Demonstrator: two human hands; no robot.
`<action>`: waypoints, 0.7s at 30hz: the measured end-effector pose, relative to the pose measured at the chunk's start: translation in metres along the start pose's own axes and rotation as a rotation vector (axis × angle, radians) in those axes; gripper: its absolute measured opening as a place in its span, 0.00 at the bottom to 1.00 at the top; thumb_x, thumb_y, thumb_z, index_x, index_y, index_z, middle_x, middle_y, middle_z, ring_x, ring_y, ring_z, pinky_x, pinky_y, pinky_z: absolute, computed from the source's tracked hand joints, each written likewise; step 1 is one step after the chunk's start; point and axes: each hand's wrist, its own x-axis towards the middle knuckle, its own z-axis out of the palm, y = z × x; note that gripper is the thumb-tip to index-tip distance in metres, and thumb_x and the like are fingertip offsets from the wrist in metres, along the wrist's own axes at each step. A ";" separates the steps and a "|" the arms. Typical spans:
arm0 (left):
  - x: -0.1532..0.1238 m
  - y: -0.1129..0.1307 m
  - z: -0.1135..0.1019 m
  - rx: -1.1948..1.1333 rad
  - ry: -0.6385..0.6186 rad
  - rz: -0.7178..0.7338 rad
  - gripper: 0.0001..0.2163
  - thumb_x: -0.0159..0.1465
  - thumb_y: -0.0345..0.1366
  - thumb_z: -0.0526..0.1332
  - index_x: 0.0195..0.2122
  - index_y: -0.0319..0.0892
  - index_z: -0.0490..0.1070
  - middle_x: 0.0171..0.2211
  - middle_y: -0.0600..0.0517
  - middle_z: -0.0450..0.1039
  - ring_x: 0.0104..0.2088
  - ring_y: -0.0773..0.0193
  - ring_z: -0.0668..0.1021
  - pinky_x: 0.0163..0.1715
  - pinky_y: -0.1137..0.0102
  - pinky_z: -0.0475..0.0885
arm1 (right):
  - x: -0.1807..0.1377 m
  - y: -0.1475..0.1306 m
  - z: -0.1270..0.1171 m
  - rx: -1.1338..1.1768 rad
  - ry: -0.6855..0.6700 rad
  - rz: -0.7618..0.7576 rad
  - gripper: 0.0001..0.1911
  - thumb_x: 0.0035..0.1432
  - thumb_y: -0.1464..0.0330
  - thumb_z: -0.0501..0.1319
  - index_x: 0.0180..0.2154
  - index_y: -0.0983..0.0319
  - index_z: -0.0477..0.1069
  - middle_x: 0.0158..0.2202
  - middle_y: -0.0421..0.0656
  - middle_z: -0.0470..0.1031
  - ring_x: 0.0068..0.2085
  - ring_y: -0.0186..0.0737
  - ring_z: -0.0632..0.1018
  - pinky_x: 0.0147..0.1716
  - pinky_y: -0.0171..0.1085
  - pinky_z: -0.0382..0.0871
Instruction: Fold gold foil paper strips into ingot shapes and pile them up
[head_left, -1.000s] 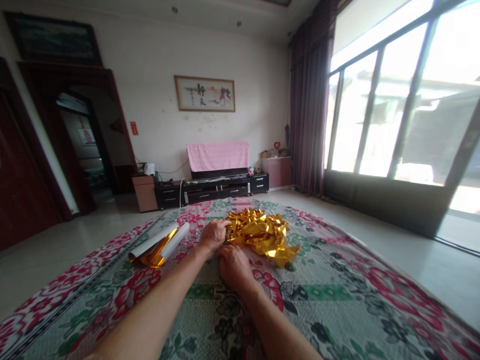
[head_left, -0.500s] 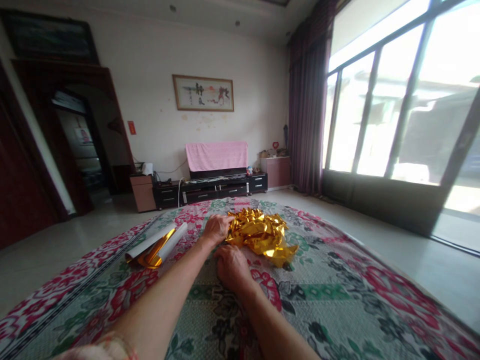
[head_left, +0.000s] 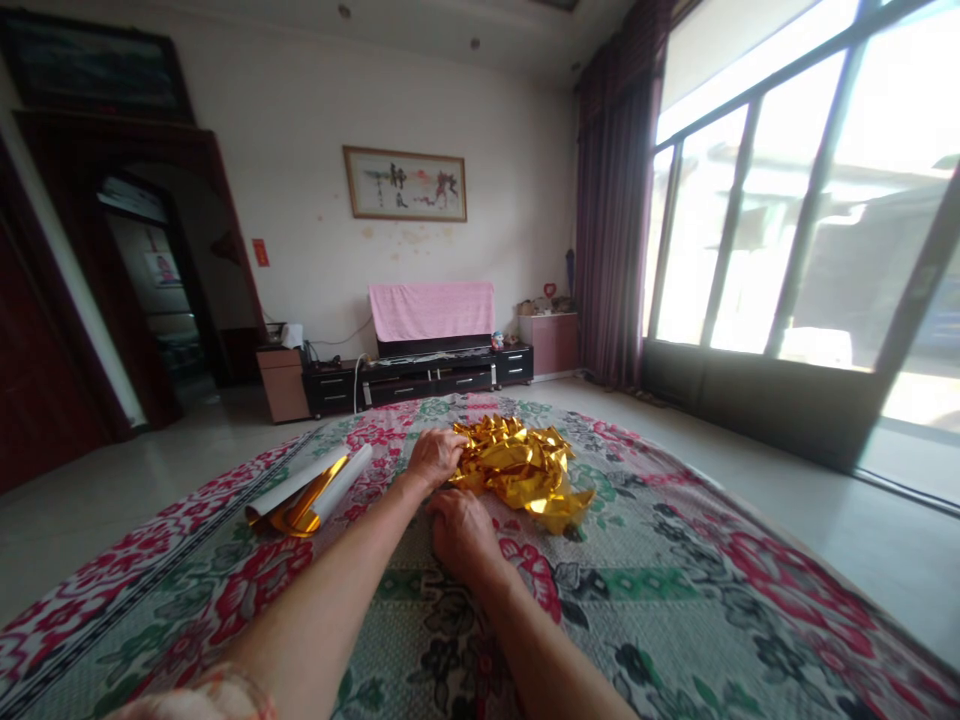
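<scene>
A crumpled heap of shiny gold foil lies on the flower-patterned cloth. My left hand is at the heap's left edge, fingers closed on a bit of the gold foil. Just nearer to me, my right hand rests low on the cloth with its fingers curled under. What the right fingers hold, if anything, is hidden beneath the knuckles. To the left of both hands lies a loosely curled sheet, gold on one face and white on the other, the foil roll.
The cloth covers a large rounded surface. Beyond it stands a low black cabinet with a pink towel draped over something above it. Tall windows and a purple curtain are to the right, a doorway to the left.
Both hands and the gold foil stay almost where they were. The whole view has shifted very slightly.
</scene>
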 end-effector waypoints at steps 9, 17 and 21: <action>-0.017 -0.030 -0.011 -0.147 0.197 -0.339 0.13 0.60 0.31 0.52 0.40 0.46 0.75 0.40 0.53 0.77 0.42 0.64 0.76 0.44 0.73 0.68 | 0.000 -0.001 0.001 0.014 -0.026 0.017 0.14 0.50 0.76 0.51 0.32 0.60 0.75 0.35 0.43 0.76 0.40 0.36 0.73 0.44 0.31 0.60; -0.046 -0.040 -0.004 -0.090 0.052 -0.362 0.14 0.58 0.30 0.54 0.43 0.43 0.73 0.44 0.50 0.74 0.43 0.64 0.75 0.46 0.72 0.66 | -0.002 -0.001 -0.002 0.004 -0.028 -0.020 0.14 0.49 0.76 0.52 0.32 0.61 0.74 0.36 0.43 0.76 0.39 0.36 0.73 0.43 0.31 0.60; -0.048 -0.041 0.005 -0.081 0.004 -0.456 0.14 0.57 0.34 0.55 0.43 0.40 0.73 0.41 0.46 0.75 0.42 0.62 0.76 0.44 0.70 0.67 | -0.002 0.000 -0.001 0.006 -0.020 -0.016 0.13 0.50 0.76 0.52 0.32 0.61 0.74 0.36 0.43 0.76 0.40 0.36 0.73 0.44 0.30 0.59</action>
